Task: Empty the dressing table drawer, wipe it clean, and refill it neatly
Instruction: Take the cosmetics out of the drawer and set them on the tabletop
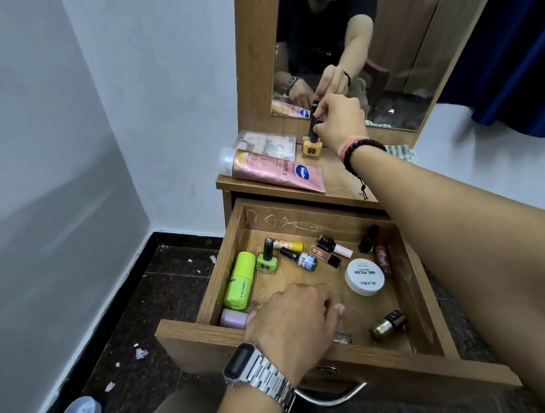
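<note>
Our right hand pinches the black cap of an orange nail polish bottle, which stands upright on the wooden surface with its long axis vertical, just in front of the mirror. Our left hand reaches into the open drawer with its fingers curled down near the front wall; we cannot tell whether it holds anything. A pale pink cap lies touching its left side.

Inside the drawer, a lime green tube lies lengthwise along the left wall. A green nail polish bottle stands upright beside it. Several small bottles lie on their sides toward the rear. A round white nail polish remover tub sits right of centre, and a gold glitter bottle lies tilted near the front right.

On the surface, a pink Vaseline tube lies crosswise, cap to the left, with a clear plastic pouch behind it. The drawer base is scratched wood grain.
</note>
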Demonstrator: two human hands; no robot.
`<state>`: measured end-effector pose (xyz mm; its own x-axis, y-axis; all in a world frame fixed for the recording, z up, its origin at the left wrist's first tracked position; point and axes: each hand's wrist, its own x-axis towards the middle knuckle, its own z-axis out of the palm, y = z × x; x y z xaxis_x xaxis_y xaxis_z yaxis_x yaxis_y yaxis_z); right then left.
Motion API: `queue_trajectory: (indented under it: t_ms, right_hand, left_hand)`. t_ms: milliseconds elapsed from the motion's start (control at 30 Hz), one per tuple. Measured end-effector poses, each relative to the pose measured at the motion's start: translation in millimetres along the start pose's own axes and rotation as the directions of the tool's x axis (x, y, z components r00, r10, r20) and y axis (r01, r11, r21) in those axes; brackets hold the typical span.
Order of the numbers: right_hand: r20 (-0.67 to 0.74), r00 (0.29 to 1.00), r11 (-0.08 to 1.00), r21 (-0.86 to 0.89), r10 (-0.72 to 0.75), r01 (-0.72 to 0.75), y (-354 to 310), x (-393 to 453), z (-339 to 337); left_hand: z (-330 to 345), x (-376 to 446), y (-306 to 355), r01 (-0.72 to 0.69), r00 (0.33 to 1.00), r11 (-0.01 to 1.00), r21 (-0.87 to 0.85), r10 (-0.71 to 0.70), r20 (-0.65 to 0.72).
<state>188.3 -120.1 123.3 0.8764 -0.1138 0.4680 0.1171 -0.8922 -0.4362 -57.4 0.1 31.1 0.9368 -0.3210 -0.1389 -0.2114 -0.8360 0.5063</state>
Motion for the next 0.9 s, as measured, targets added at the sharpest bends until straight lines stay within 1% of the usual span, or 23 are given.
queue_trajectory:
  t_ms: [167,233,300,367,433,500,567,633,700,733,800,900]
  right_hand:
    - [0.026,1.000,1.000,0.004,0.004,-0.004,1.4,-1.1,-2.6]
    - [-0.005,1.000,1.000,0.007,-0.015,0.015,-0.1,-4.4,-6.6]
    - [-0.067,0.994,0.996,0.009,-0.085,0.086,-4.6,-11.8,-13.3]
    - [-0.105,0.977,0.982,0.012,-0.187,0.190,-13.2,-25.7,-21.5]
    - [-0.086,0.952,0.953,0.053,-0.294,0.299,-24.8,-47.0,-31.1]
    - [0.028,0.910,0.905,0.124,-0.413,0.407,-34.4,-73.3,-38.1]
    - [0.239,0.835,0.868,0.162,-0.496,0.469,-38.5,-101.8,-40.4]
    - [0.458,0.746,0.868,0.138,-0.484,0.477,-37.0,-127.6,-33.4]
    - [0.580,0.686,0.862,0.060,-0.440,0.502,-32.6,-148.7,-19.2]
    - [0.612,0.673,0.860,0.020,-0.414,0.511,-30.0,-156.9,-12.1]
    - [0.631,0.674,0.861,-0.017,-0.385,0.508,-23.7,-165.8,-0.1]
    - [0.598,0.709,0.890,0.014,-0.373,0.455,-15.4,-167.4,10.8]
  left_hand:
    - [1.5,0.7,-1.4,-0.006,1.000,1.000,-0.012,0.006,-0.001]
    - [2.8,1.1,-2.4,-0.014,1.000,1.000,-0.008,0.014,-0.013]
    - [4.4,2.4,-4.0,-0.022,0.999,1.000,0.001,0.022,-0.032]
    - [6.3,4.3,-5.8,-0.031,0.999,1.000,0.000,0.031,-0.039]
    - [8.2,6.5,-7.0,-0.036,0.999,0.999,-0.009,0.035,-0.036]
    - [9.2,7.9,-8.0,-0.040,0.998,0.999,-0.015,0.039,-0.050]
    - [9.6,7.9,-8.3,-0.052,0.997,0.998,-0.021,0.051,-0.062]
    - [9.8,7.6,-8.0,-0.068,0.995,0.998,-0.007,0.067,-0.072]
    - [9.8,7.4,-7.3,-0.074,0.994,0.997,0.033,0.076,-0.082]
    - [9.6,7.2,-7.0,-0.072,0.993,0.996,0.051,0.076,-0.087]
    - [9.5,6.6,-6.2,-0.067,0.993,0.995,0.069,0.073,-0.092]
    - [9.2,6.6,-5.6,-0.067,0.992,0.995,0.073,0.074,-0.099]
